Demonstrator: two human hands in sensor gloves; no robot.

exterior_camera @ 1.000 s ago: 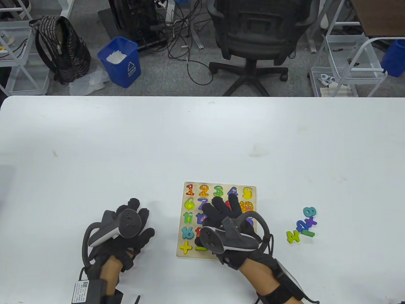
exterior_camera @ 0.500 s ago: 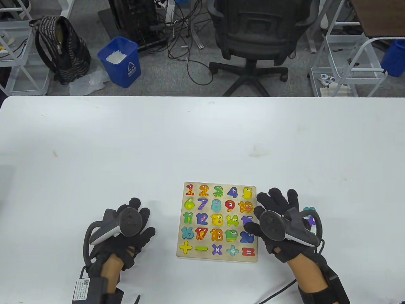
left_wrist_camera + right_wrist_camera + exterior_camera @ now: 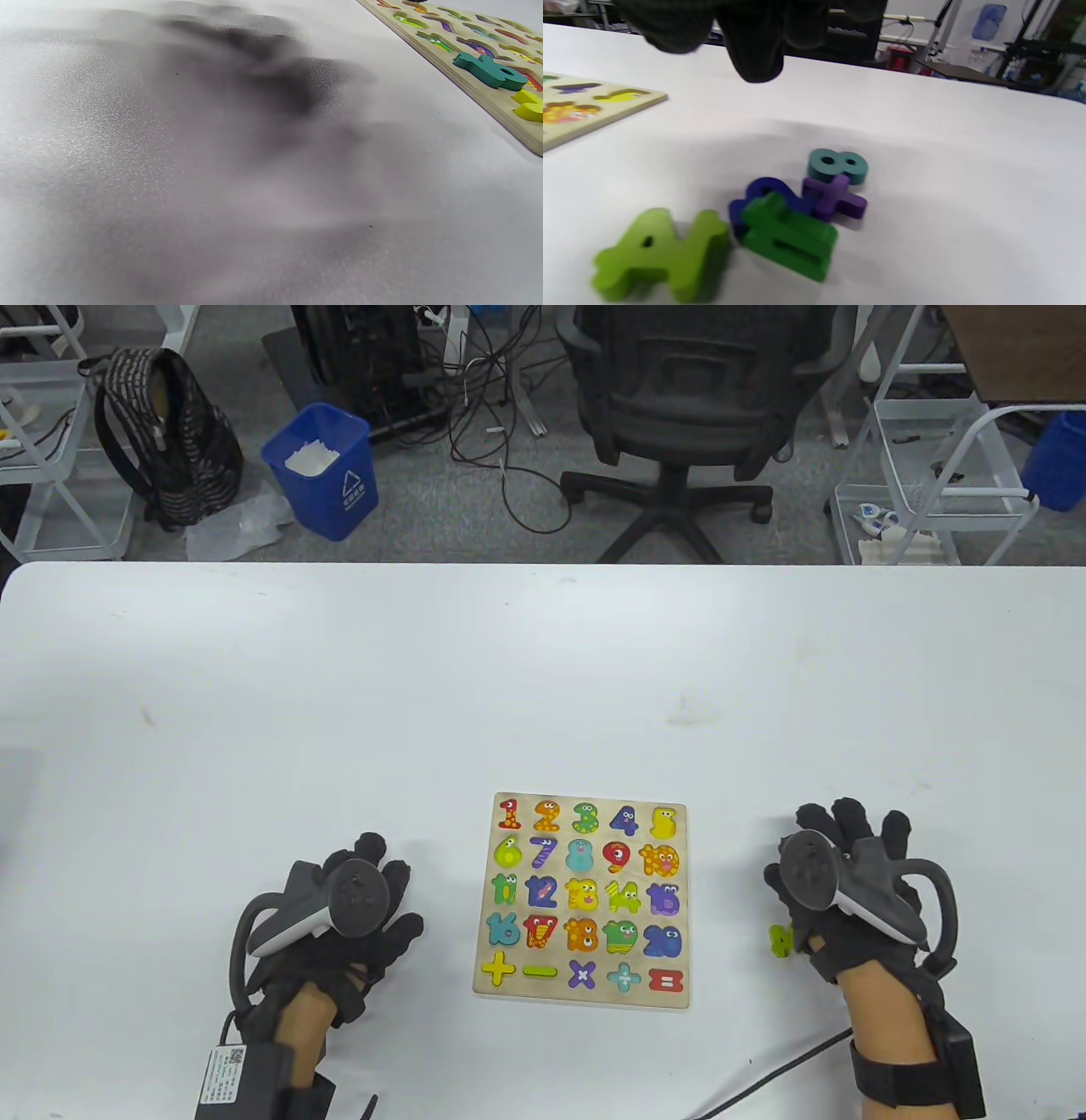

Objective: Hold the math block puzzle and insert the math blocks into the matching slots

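The wooden math puzzle board (image 3: 488, 988) lies flat near the table's front edge, most of its slots showing coloured numbers and signs. My left hand (image 3: 373, 899) rests on the table left of the board with fingers spread, holding nothing and not touching the board. My right hand (image 3: 848, 848) hovers right of the board, over the loose blocks. In the right wrist view its fingers (image 3: 755, 46) hang relaxed above a light green 14 (image 3: 657, 254), a green equals sign (image 3: 791, 239), a blue number (image 3: 763, 190), a purple cross (image 3: 835, 199) and a teal 8 (image 3: 840, 165).
From the left wrist, the board's near edge (image 3: 488, 99) shows with a teal 16 (image 3: 488, 70) and a yellow plus (image 3: 528, 106) seated in it. Beyond the table's far edge stand an office chair (image 3: 679, 398) and a blue bin (image 3: 327, 470).
My right hand has left the board's middle and moved right, ending above the loose blocks, which it now mostly hides from above. The left hand has barely shifted.
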